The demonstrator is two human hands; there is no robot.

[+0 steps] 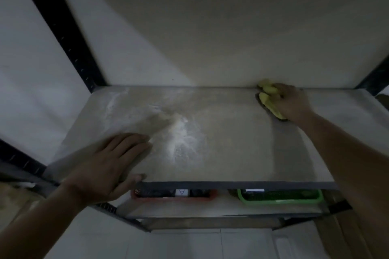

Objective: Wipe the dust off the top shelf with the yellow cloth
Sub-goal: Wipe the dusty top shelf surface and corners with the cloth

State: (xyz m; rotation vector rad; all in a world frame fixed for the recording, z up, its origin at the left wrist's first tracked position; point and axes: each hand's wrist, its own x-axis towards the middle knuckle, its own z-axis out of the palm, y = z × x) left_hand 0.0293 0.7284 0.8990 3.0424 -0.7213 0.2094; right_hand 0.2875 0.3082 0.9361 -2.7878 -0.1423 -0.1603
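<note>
**Yellow cloth under right hand, rear right of top shelf**

Head view, dim and a little blurred.

- Found yellow cloth point(267, 97) bunched at the far right rear of the top shelf point(231, 153), touching the shelf board and close against the wall point(210, 17).
- Noted right hand point(293, 102) on top of it, fingers curled over the bundle and gripping it. Cloth bulging out past the fingertips on the left and showing again as a strip beneath the palm. Cannot tell how much lies hidden under the hand.
- Noted left hand point(109, 164) palm down at the front left of the same shelf, well apart from the cloth. Fingers straight and close together, flat on the board, holding nothing; thumb lying along the front edge.
- Marked pale dust patch point(183, 134) near the middle of the board, just beyond the left fingertips, and a thinner dust streak point(113, 103) towards the rear left corner.
- Spotted, on the lower shelf point(210, 208), red basket point(174, 195) on the left and green basket point(280, 198) on the right, side by side; contents too dark to name.

Counted: one cloth, two hands, two dust marks, two baskets, two shelf boards.
</note>
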